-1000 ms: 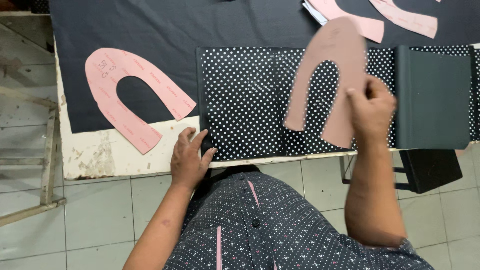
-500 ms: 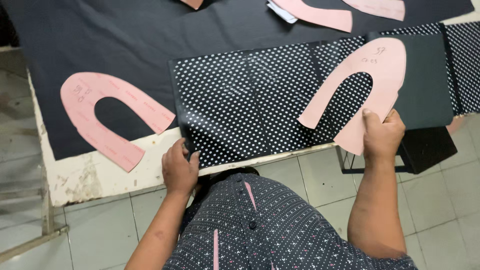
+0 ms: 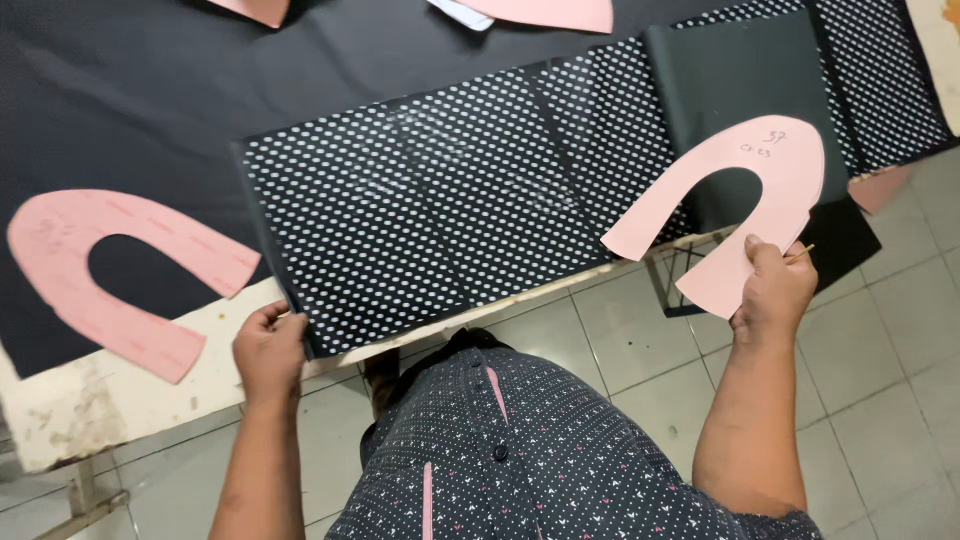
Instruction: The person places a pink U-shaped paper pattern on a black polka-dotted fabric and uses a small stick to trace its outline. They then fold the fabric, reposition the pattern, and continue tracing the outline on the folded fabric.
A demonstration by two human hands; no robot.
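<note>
My right hand holds a pink horseshoe-shaped paper pattern by one leg, lifted over the table's front right edge, along with a thin stick. A black sheet with white dots lies flat on the table, and my left hand pinches its front left corner. The sheet's right end is folded over, showing its plain dark back.
A second pink horseshoe pattern lies at the left on plain black fabric. More pink pieces sit at the far edge. The table's worn white edge runs along the front. Tiled floor and a dark stool lie below right.
My right hand has drawn the pink pattern off the dotted sheet, toward the table's front right edge. My left hand went from resting flat to gripping the sheet's corner.
</note>
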